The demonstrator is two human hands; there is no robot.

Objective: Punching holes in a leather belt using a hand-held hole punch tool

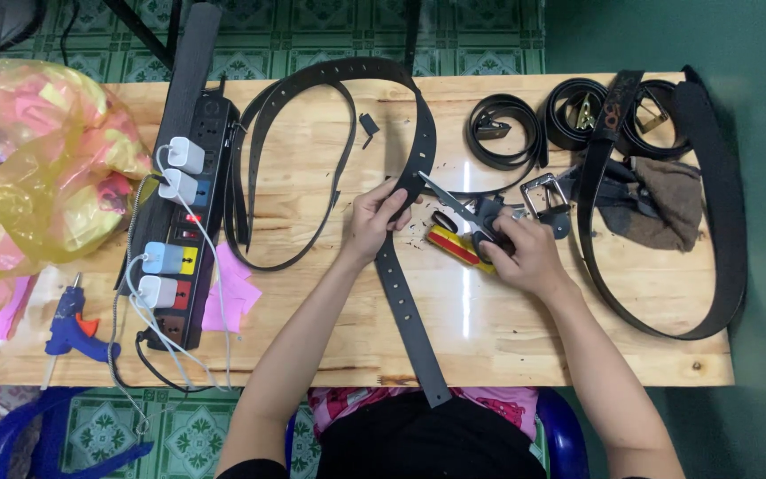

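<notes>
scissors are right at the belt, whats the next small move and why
Probably close the scissors on the black belt. The left hand pins the strap on the table, the right hand grips the handles, and the blade tips sit at the belt's edge.

Bright, even light falls from overhead. A narrow streak of glare runs down the varnished wooden table (578,337) near its middle. Shadows under the black belts (405,302) are soft and short. Focus is sharp at the centre, while the far corners bend slightly.
</notes>
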